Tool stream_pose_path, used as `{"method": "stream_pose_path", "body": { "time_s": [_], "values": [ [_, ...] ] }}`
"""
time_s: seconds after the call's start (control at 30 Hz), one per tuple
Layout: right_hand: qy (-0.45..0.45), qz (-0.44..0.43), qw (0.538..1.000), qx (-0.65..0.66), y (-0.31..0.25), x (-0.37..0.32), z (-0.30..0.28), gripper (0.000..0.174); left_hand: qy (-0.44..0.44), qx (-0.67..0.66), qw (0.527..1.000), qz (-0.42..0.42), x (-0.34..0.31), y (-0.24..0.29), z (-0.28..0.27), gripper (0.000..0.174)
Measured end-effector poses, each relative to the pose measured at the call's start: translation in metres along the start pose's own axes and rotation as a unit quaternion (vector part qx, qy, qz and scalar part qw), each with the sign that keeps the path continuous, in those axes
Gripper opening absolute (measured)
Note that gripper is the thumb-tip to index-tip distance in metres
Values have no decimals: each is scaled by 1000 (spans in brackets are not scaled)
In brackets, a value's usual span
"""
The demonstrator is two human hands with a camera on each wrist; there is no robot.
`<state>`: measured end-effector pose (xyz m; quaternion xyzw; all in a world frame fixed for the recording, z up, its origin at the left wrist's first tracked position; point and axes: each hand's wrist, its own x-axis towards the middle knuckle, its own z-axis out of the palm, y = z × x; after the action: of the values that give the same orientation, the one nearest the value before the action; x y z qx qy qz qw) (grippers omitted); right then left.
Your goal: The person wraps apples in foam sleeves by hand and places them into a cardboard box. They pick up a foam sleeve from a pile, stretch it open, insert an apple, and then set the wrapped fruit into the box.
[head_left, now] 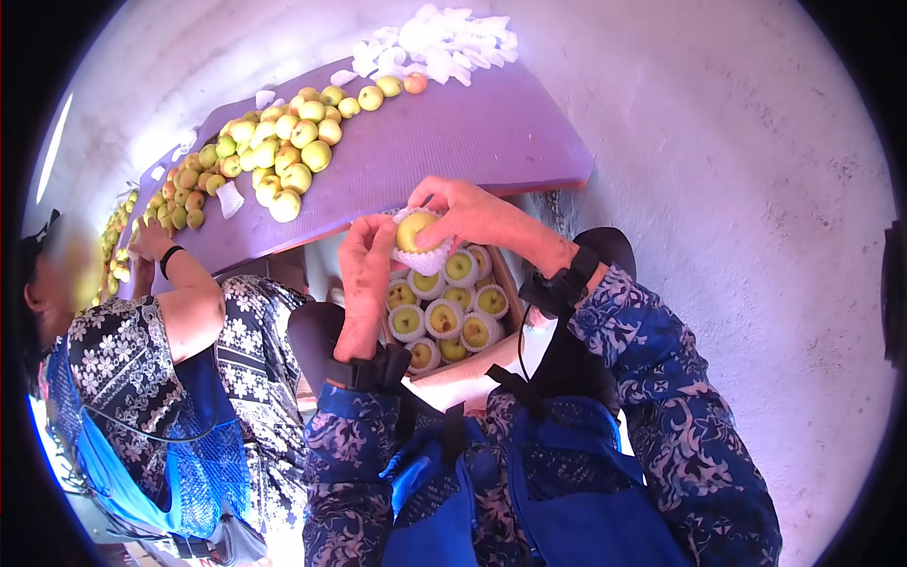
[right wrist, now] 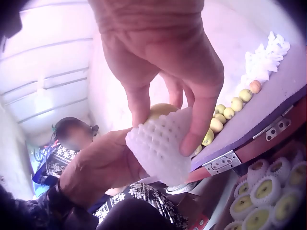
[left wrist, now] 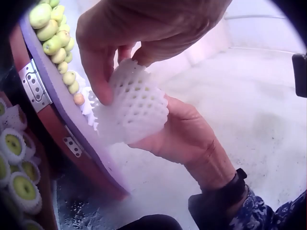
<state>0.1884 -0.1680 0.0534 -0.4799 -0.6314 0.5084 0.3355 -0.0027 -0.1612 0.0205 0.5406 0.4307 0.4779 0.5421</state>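
Note:
A yellow-green apple (head_left: pixel 414 230) sits partly inside a white foam net sleeve (head_left: pixel 427 260), held up above the box. My right hand (head_left: pixel 477 219) grips the apple and sleeve, thumb across the fruit. From the other side, my left hand (head_left: pixel 367 265) pinches the sleeve. The left wrist view shows the mesh of the foam net (left wrist: pixel 136 103) bulging around the fruit between both hands. In the right wrist view, the top of the apple (right wrist: pixel 163 111) shows above the net's edge, under the right fingers.
Below the hands, a cardboard box (head_left: pixel 463 364) contains several net-wrapped apples (head_left: pixel 444 319). Loose apples (head_left: pixel 283 142) and a pile of foam nets (head_left: pixel 439 42) lie on the purple-covered table (head_left: pixel 491 132). Another person (head_left: pixel 170 350) reaches toward the apples at left.

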Motion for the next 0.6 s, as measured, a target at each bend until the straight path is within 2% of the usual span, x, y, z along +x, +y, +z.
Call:
{"method": "stream_pose_path", "body": {
  "time_s": [0.07,0.17,0.27,0.37,0.5,0.53,0.6],
  "values": [
    [14,-6,1000,24,4,0,0,53,-26,-13,1000,8,0,-3,-3,33],
    [12,-21,999,45,7,0,1,53,-13,19,999,36,-6,-1,-5,48],
    [-10,-28,998,52,13,7,-1,51,-69,39,996,-40,-6,3,-14,68],
    [-3,-33,998,44,15,15,1,50,-131,54,984,-104,-12,14,-11,76],
    [56,-44,995,72,29,25,15,48,-88,29,987,-133,-15,2,-11,79],
    [72,-39,994,78,32,27,18,49,-69,-18,988,-139,-16,-2,-9,74],
    [102,-30,991,79,42,31,26,49,-55,-69,989,-122,-8,-17,-8,77]
  ]
}}
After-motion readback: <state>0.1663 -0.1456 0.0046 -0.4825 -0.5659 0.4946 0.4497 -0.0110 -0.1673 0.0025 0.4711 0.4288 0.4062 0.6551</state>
